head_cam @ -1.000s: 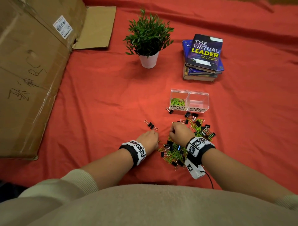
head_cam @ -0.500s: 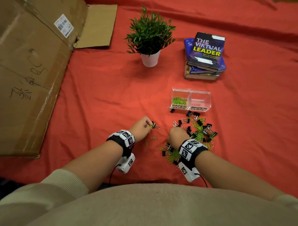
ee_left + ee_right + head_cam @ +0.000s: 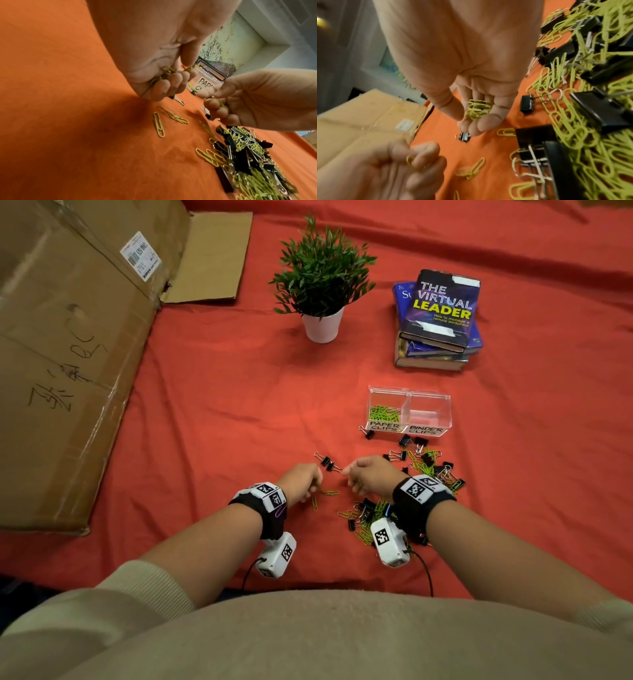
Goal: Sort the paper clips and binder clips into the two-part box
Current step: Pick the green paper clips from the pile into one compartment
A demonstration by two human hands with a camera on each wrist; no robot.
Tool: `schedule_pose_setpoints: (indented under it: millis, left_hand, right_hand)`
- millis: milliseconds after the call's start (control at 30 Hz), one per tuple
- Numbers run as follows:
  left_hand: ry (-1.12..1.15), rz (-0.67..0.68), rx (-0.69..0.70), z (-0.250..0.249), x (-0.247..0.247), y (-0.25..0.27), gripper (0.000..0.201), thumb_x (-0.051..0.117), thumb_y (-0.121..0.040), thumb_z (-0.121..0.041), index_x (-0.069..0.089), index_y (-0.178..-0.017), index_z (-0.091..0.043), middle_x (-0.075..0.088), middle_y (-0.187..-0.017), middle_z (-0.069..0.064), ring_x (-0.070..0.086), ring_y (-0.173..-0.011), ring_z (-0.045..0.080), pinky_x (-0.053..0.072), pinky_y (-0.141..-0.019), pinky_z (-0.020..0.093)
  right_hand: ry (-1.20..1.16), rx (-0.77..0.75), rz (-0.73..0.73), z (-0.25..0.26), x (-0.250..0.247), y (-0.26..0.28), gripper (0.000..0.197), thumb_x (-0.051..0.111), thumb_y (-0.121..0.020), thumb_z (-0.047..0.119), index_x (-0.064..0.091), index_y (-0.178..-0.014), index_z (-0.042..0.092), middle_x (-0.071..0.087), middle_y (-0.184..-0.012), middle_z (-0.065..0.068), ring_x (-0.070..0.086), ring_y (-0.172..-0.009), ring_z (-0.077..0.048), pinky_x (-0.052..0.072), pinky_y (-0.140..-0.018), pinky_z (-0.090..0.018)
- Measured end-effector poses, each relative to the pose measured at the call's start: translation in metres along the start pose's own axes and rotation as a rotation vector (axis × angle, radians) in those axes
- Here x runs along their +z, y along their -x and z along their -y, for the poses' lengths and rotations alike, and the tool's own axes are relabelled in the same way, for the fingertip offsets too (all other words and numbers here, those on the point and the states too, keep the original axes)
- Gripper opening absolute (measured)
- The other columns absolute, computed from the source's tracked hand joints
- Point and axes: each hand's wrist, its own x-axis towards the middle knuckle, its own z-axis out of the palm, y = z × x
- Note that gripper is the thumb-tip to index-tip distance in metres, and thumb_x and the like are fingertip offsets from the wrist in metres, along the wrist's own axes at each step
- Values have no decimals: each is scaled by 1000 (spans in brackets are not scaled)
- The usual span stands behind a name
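The clear two-part box (image 3: 409, 397) stands ahead to the right. Green paper clips (image 3: 383, 414) lie in its left part, labelled PAPER CLIPS; the BINDER CLIPS part (image 3: 430, 416) looks empty. A mixed pile of green paper clips and black binder clips (image 3: 368, 513) lies under my right wrist and runs toward the box. My left hand (image 3: 313, 484) grips several paper clips (image 3: 167, 75) in curled fingers. My right hand (image 3: 349, 477), close beside it, holds a small bunch of paper clips (image 3: 477, 111). A lone binder clip (image 3: 327, 463) lies just beyond both hands.
A red cloth (image 3: 205, 422) covers the surface. A large cardboard box (image 3: 68, 354) fills the left side. A potted plant (image 3: 322, 289) and a stack of books (image 3: 438, 320) stand behind the two-part box. Loose paper clips (image 3: 323, 496) lie by my left hand.
Both hands have left the pile with paper clips in their fingers. The right hand has moved left and forward until it is nearly touching the left hand.
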Motion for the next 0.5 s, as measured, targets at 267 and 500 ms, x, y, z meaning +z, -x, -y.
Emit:
schedule_pose_setpoints:
  millis: [267, 500]
  left_hand:
    - [-570, -120, 214, 16, -5, -5, 37, 42, -99, -27, 42, -65, -15, 49, -63, 9, 46, -67, 26, 24, -59, 33]
    - [-814, -13, 281, 26, -11, 1, 14, 46, -93, -21, 56, -100, -15, 67, -102, 10, 61, -96, 29, 48, -84, 35]
  right_hand:
    - [872, -289, -53, -10, 42, -12, 22, 61, -85, 21, 60, -101, 6, 60, -111, -15, 57, -104, -31, 45, -86, -35]
    - [1024, -318, -34, -15, 52, -11, 30, 49, -88, 13, 51, -115, -1, 53, -121, -19, 51, -114, -35, 43, -93, -40]
